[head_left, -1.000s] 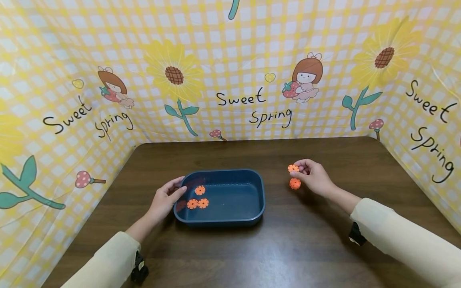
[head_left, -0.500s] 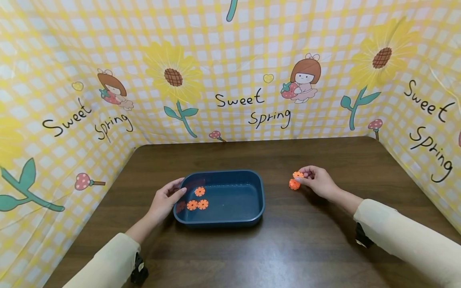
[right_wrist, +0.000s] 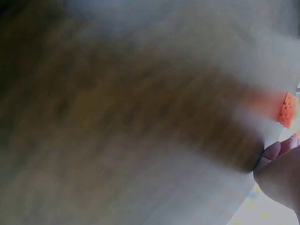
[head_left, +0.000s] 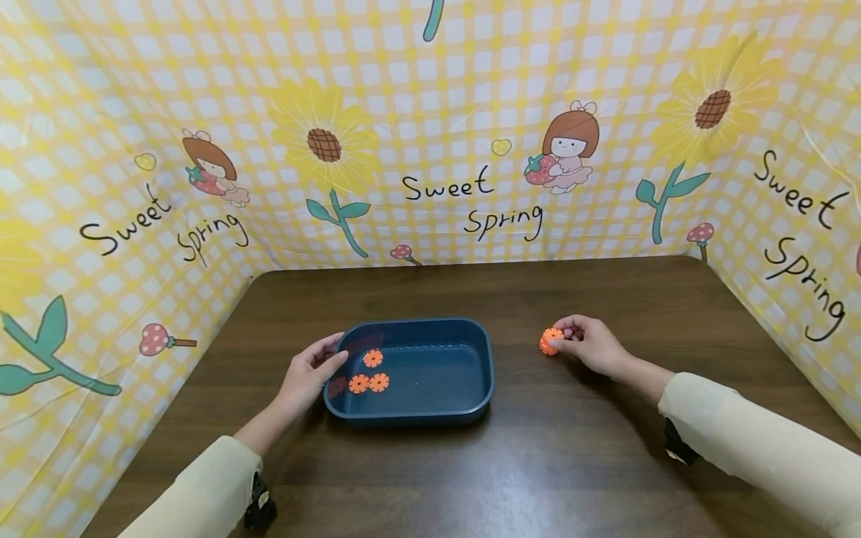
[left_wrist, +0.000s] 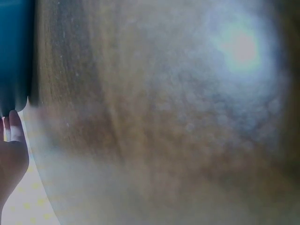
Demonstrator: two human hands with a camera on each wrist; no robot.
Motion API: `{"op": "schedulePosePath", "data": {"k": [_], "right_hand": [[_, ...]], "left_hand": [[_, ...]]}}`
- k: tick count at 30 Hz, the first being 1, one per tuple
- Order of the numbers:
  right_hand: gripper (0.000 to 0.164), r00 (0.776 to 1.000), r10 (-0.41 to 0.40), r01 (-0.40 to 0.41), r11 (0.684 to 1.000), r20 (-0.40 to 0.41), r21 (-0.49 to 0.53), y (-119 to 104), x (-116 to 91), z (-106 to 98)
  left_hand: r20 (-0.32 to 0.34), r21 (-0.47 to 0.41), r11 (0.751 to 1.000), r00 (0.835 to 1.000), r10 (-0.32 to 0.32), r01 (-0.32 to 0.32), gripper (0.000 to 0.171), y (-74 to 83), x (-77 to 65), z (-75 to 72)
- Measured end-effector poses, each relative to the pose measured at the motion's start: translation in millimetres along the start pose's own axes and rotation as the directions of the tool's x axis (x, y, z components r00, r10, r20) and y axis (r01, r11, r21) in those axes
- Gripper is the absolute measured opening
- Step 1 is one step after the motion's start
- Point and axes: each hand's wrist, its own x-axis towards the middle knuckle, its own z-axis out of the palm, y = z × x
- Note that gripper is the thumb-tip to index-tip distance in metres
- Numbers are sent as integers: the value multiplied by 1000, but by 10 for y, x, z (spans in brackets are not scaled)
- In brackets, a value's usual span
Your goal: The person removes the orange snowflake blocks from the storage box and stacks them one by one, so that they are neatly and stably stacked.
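My left hand (head_left: 304,377) grips the left end of a dark blue rectangular tray (head_left: 444,412), its thumb over the rim. Three orange flower-shaped discs lie inside near that end, one disc (head_left: 373,359) apart from two discs (head_left: 369,382) side by side. Right of the tray, my right hand (head_left: 595,347) pinches an orange flower-shaped disc (head_left: 554,336) against a small stack of like discs (head_left: 546,348) on the table. Fingers partly cover the stack, so how the discs meet is hard to tell. In the right wrist view the orange stack (right_wrist: 288,110) appears beyond the fingertips.
A dark brown wooden table (head_left: 430,478) carries everything. Yellow checked cloth (head_left: 430,112) printed with flowers and lettering hangs along its back and sides. Both wrist views are mostly blurred tabletop.
My right hand has lowered the orange disc from above the stack down onto it, moving slightly toward me. The left hand, the tray and the discs inside have stayed put.
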Motion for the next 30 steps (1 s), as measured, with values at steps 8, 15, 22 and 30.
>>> {"op": "schedulePosePath", "data": {"k": [8,15,22,30], "right_hand": [[29,1000,-17,17,1000,13,-14,8,-1,19],[27,1000,-22,23,999,6,-48,20,2,38],[29,1000,-21,21,999,-1,-44,8,-1,60],[29,1000,-22,22,999,3,-42,18,-7,59]], "left_hand": [[5,-16,1000,1000,6,-6,49,-30,17,-2],[19,-20,1000,1000,-17,17,49,98,-38,-17],[33,-15,1000,999,3,-2,53,285,-137,-9],[30,-11,1000,999,-11,12,50,193,-82,-16]]}}
